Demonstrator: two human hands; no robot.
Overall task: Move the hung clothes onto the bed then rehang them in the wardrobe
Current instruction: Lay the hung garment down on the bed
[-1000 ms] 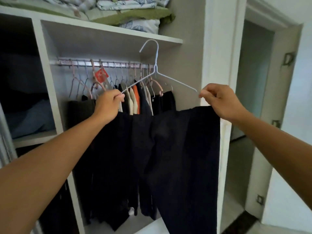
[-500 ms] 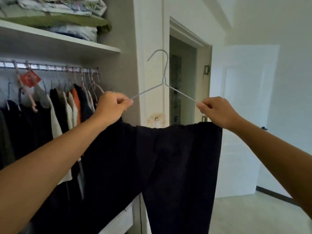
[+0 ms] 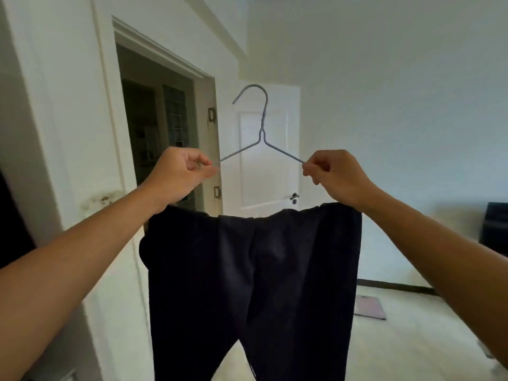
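Observation:
A thin grey wire hanger point(image 3: 262, 127) is held up in front of me, hook upward. My left hand point(image 3: 178, 174) pinches its left end and my right hand point(image 3: 332, 176) pinches its right end. A pair of dark navy trousers point(image 3: 253, 284) hangs from under both hands and drops past the bottom of the view. The hanger's lower bar is hidden behind my hands and the cloth. The wardrobe and the bed are out of view.
An open doorway point(image 3: 162, 125) with a dark room beyond is at the left. A white door point(image 3: 264, 149) stands open behind the hanger. A dark piece of furniture point(image 3: 494, 226) sits at the right edge. A pinkish mat point(image 3: 368, 307) lies on the pale floor.
I have turned right, away from the wardrobe, which has left the view. Both hands carried the hanger and trousers along, and they now hang before the white door.

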